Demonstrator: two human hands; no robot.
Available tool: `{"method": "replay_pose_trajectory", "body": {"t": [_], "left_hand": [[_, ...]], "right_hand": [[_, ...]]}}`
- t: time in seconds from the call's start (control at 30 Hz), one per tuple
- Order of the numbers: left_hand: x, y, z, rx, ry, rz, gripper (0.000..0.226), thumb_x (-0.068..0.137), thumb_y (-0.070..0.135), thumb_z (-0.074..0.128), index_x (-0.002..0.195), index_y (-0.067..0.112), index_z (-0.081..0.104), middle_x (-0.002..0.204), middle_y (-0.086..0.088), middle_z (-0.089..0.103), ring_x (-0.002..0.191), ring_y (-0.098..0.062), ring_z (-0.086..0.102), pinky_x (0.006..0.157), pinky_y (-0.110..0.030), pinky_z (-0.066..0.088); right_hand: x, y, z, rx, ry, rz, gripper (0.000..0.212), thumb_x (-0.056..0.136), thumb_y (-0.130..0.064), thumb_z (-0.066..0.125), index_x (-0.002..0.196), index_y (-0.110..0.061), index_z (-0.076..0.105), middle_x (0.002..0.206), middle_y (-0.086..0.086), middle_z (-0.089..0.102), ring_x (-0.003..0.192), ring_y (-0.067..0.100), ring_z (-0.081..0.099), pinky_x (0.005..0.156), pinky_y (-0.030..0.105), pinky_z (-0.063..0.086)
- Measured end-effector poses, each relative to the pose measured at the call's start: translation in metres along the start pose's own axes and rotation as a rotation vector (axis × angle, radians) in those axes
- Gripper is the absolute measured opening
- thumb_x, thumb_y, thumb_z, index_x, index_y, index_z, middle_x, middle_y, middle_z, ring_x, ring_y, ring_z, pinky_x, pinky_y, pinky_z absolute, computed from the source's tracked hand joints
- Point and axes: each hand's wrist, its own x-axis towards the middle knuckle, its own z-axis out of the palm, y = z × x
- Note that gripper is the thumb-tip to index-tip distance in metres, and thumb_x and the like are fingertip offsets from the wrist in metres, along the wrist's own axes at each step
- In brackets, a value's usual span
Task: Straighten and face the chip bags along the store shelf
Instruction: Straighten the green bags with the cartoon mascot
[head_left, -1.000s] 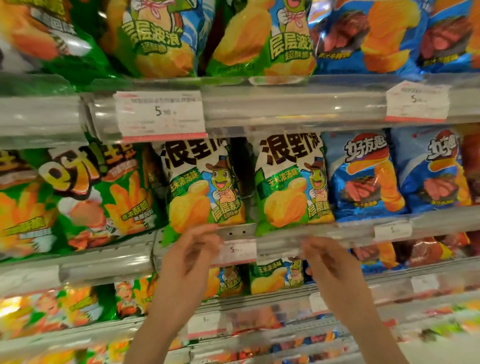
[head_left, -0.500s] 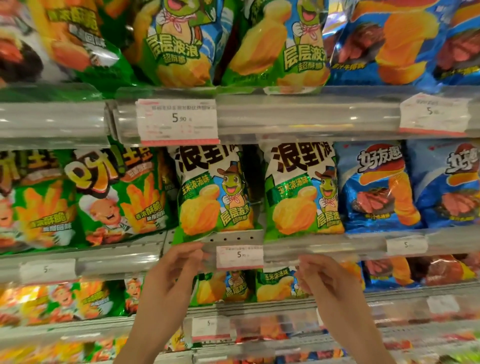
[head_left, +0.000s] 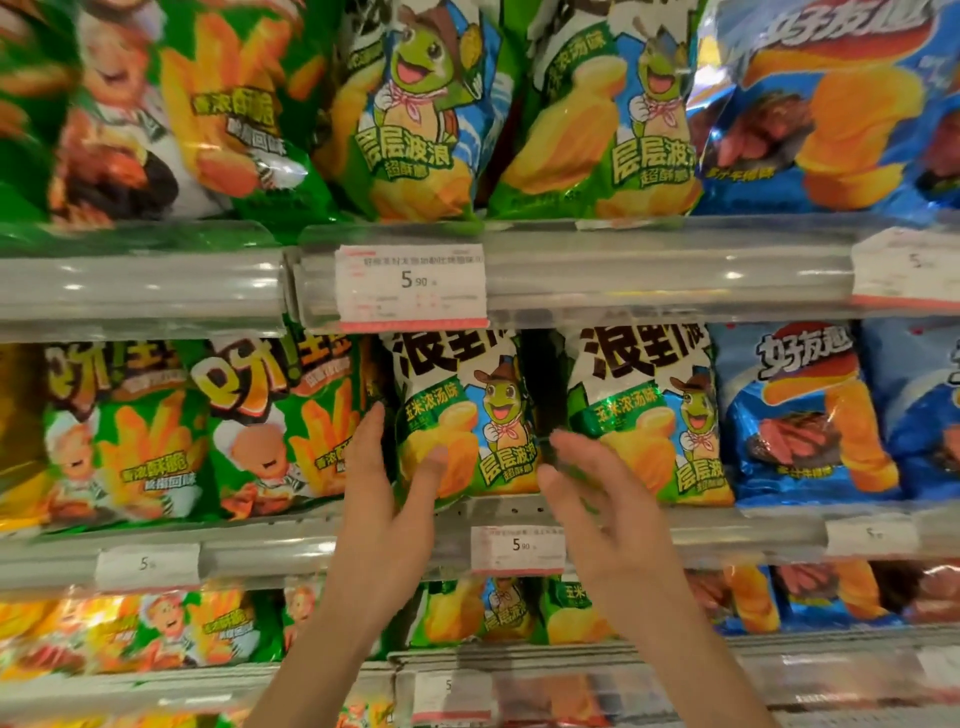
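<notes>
Hands are framing the green chip bag (head_left: 462, 415) on the middle shelf (head_left: 727, 525): my left hand (head_left: 384, 499) is touching it open-fingered; right hand (head_left: 597, 499) is hovering open. Neighbouring bags are crowding both sides.

Tiered store shelving (head_left: 649, 270), glossy rails
</notes>
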Motion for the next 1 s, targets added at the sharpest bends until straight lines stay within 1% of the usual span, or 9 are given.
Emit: {"method": "replay_pose_trajectory", "body": {"t": [0.07, 0.1, 0.17, 0.3, 0.43, 0.63, 0.73, 0.83, 1.0], "left_hand": [[0.015, 0.010, 0.006, -0.039, -0.026, -0.003, 0.073, 0.097, 0.049, 0.053, 0.157, 0.036, 0.014, 0.152, 0.029, 0.023, 0.135, 0.012, 0.023, 0.102, 0.000, 0.021], [0.023, 0.016, 0.010, -0.062, -0.035, -0.026, 0.072, 0.098, 0.046, 0.053, 0.157, 0.035, 0.014, 0.143, 0.031, 0.024, 0.129, 0.013, 0.024, 0.097, 0.002, 0.020], [0.039, 0.026, 0.014, -0.105, -0.064, -0.100, 0.070, 0.100, 0.045, 0.051, 0.158, 0.033, 0.013, 0.132, 0.026, 0.027, 0.123, 0.006, 0.027, 0.098, -0.011, 0.020], [0.071, 0.029, 0.014, -0.102, -0.103, -0.216, 0.075, 0.099, 0.056, 0.044, 0.159, 0.027, 0.009, 0.159, 0.005, 0.032, 0.147, -0.024, 0.031, 0.114, -0.033, 0.024], [0.087, 0.030, 0.011, -0.089, -0.135, -0.276, 0.084, 0.093, 0.071, 0.037, 0.160, 0.031, 0.006, 0.165, -0.001, 0.025, 0.149, -0.030, 0.027, 0.119, -0.040, 0.020], [0.085, 0.027, 0.010, -0.091, -0.165, -0.252, 0.079, 0.094, 0.072, 0.032, 0.160, 0.037, 0.008, 0.163, 0.002, 0.028, 0.148, -0.028, 0.030, 0.119, -0.042, 0.021], [0.073, 0.026, 0.009, -0.119, -0.139, -0.203, 0.071, 0.098, 0.063, 0.036, 0.158, 0.032, 0.014, 0.158, 0.003, 0.037, 0.144, -0.024, 0.036, 0.105, -0.030, 0.027], [0.071, 0.024, 0.009, -0.124, -0.151, -0.194, 0.073, 0.096, 0.066, 0.038, 0.157, 0.031, 0.018, 0.154, 0.002, 0.043, 0.140, -0.025, 0.041, 0.095, -0.027, 0.027], [0.089, 0.025, 0.008, -0.078, -0.177, -0.221, 0.085, 0.085, 0.083, 0.024, 0.158, 0.043, 0.005, 0.160, 0.001, 0.034, 0.145, -0.032, 0.035, 0.117, -0.046, 0.024]], "right_hand": [[0.023, -0.009, 0.014, -0.054, 0.026, -0.037, 0.070, 0.089, -0.064, 0.052, 0.151, -0.036, 0.036, 0.143, -0.026, 0.044, 0.131, -0.003, 0.044, 0.107, 0.021, 0.040], [0.037, -0.012, 0.021, -0.088, 0.037, -0.048, 0.076, 0.090, -0.067, 0.051, 0.155, -0.033, 0.029, 0.149, -0.021, 0.042, 0.136, 0.002, 0.041, 0.113, 0.028, 0.037], [0.062, -0.017, 0.031, -0.128, 0.027, -0.020, 0.082, 0.092, -0.067, 0.049, 0.158, -0.029, 0.019, 0.157, -0.011, 0.037, 0.144, 0.011, 0.036, 0.118, 0.032, 0.030], [0.100, -0.022, 0.044, -0.070, -0.013, 0.065, 0.085, 0.091, -0.071, 0.045, 0.158, -0.027, 0.016, 0.159, -0.003, 0.038, 0.144, 0.020, 0.038, 0.119, 0.037, 0.030], [0.112, -0.023, 0.051, -0.015, -0.003, 0.151, 0.098, 0.082, -0.083, 0.042, 0.159, -0.031, 0.009, 0.162, -0.001, 0.032, 0.146, 0.024, 0.037, 0.120, 0.046, 0.031], [0.097, -0.025, 0.058, 0.101, 0.111, 0.086, 0.080, 0.091, -0.069, 0.049, 0.155, -0.028, 0.026, 0.153, -0.005, 0.046, 0.140, 0.018, 0.044, 0.118, 0.041, 0.034], [0.085, -0.024, 0.057, 0.109, 0.146, 0.058, 0.072, 0.092, -0.065, 0.051, 0.152, -0.031, 0.030, 0.144, -0.010, 0.054, 0.132, 0.013, 0.051, 0.114, 0.039, 0.040], [0.081, -0.022, 0.055, 0.094, 0.157, 0.060, 0.069, 0.094, -0.064, 0.050, 0.151, -0.032, 0.030, 0.139, -0.009, 0.057, 0.127, 0.013, 0.055, 0.112, 0.039, 0.043], [0.090, -0.035, 0.042, 0.103, 0.124, 0.130, 0.070, 0.096, -0.065, 0.042, 0.155, -0.030, 0.026, 0.129, -0.017, 0.057, 0.126, 0.015, 0.052, 0.102, 0.027, 0.036]]}}
